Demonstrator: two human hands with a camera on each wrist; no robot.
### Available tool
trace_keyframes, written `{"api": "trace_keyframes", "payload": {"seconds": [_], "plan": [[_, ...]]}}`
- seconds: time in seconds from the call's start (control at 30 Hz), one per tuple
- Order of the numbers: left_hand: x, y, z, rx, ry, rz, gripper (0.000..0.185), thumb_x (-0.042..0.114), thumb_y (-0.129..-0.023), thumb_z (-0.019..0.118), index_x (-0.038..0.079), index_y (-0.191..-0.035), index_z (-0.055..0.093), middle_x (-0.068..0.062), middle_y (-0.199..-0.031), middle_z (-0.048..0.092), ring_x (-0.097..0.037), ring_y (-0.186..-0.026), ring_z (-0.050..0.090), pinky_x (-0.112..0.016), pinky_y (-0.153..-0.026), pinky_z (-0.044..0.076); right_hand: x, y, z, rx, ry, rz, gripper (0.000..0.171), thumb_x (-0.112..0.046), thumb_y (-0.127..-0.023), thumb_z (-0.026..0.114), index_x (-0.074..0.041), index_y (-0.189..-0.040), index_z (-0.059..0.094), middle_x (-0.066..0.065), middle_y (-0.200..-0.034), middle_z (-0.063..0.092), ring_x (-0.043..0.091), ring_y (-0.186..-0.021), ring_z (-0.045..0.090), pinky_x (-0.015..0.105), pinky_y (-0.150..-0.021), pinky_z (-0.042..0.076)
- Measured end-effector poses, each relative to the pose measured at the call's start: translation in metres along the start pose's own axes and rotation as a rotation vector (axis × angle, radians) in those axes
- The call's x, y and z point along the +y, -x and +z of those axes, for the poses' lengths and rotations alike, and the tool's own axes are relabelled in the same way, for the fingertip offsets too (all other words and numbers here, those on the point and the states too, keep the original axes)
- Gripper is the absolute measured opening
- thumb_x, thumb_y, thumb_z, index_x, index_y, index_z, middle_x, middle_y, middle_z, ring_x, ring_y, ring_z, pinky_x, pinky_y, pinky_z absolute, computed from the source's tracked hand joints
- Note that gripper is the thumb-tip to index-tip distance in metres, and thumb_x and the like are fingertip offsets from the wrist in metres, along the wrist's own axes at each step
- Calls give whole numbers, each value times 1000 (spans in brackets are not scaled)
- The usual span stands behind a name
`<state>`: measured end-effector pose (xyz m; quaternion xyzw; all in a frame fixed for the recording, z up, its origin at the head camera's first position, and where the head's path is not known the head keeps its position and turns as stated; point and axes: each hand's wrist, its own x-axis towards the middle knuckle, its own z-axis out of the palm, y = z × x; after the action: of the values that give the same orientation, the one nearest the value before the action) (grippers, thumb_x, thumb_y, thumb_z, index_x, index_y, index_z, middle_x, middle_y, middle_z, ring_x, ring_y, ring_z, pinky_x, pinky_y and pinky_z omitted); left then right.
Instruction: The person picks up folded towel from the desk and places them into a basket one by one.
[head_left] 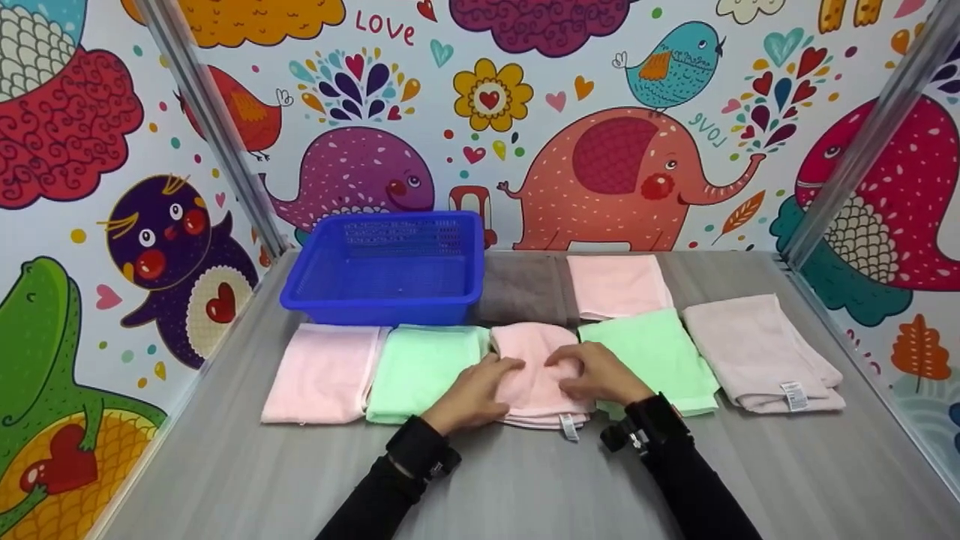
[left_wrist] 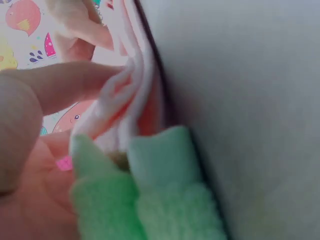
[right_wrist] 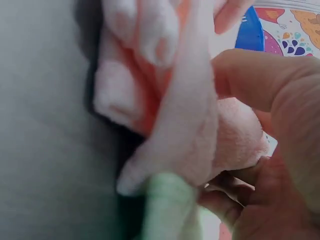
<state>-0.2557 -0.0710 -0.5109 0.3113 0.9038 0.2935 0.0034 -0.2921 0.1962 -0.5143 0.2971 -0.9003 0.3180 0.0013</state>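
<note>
Here, the left hand (head_left: 474, 390) and the right hand (head_left: 606, 373) both hold the middle pink towel (head_left: 534, 375), which lies between them on the grey table (head_left: 525, 487). On each side the fingers are bent, and together with the thumb they are clamped on its cloth. The near edge, in several folded layers, is level with the thumbs, and from it a white tag (head_left: 569, 427) sticks out, nearer to the right thumb. From this edge toward the person the table surface spreads widely, so on this side the fingers have room.

Sideways it is tighter: the left green towel (head_left: 421, 360) lies just beside the left fingers, and the right green towel (head_left: 652, 356) just beside the right ones. Farther outward come the outer pink towel (head_left: 322, 371) on the left and the greyish-pink towel (head_left: 754, 349) on the right. Ahead of the fingertips, the brown towel (head_left: 521, 289) and the back pink towel (head_left: 619, 285) stand in the way; ahead and left, the blue basket (head_left: 382, 306) raises its walls before the patterned wall (head_left: 480, 165).
</note>
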Motion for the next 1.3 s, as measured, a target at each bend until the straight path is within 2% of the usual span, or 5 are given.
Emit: {"api": "trace_keyframes", "payload": {"seconds": [0.43, 0.7, 0.87, 1.13, 1.3], "plan": [[10, 2, -40, 225, 160, 122, 70, -3, -85, 73, 11, -150, 54, -13, -133, 56, -21, -106, 56, -36, -93, 51, -31, -14, -34, 235, -159, -52, 43, 2, -81, 74, -12, -122, 76, 9, -122, 73, 21, -101, 59, 31, -89, 46], [13, -4, -68, 255, 218, 89, 79, -6, -79, 72, 13, -152, 52, -12, -130, 55, -21, -101, 49, -34, -88, 45, -46, -24, -48, 319, -275, -62, 49, 4, -83, 74, -17, -127, 75, 8, -128, 68, 19, -102, 53, 25, -85, 43], [10, -15, -85, 255, 196, 34, 84, -7, -75, 71, 15, -153, 52, -14, -135, 54, -25, -111, 52, -42, -95, 49, -50, -38, -52, 364, -306, -56, 45, 2, -86, 76, -14, -127, 75, 12, -128, 66, 21, -95, 50, 26, -74, 41], [-7, -28, -109, 315, 211, -35, 83, -8, -75, 70, 12, -153, 51, -18, -141, 52, -30, -116, 54, -44, -96, 50, -67, -74, -58, 445, -280, -46, 21, -3, -87, 81, -9, -107, 83, 19, -125, 69, 31, -125, 60, 44, -109, 48], [-18, -30, -118, 349, 183, -45, 83, -6, -74, 68, 11, -153, 51, -19, -139, 52, -31, -116, 52, -43, -97, 47, -75, -93, -58, 451, -265, -48, 21, 0, -86, 80, -5, -107, 82, 22, -125, 70, 36, -129, 60, 48, -115, 44]]}}
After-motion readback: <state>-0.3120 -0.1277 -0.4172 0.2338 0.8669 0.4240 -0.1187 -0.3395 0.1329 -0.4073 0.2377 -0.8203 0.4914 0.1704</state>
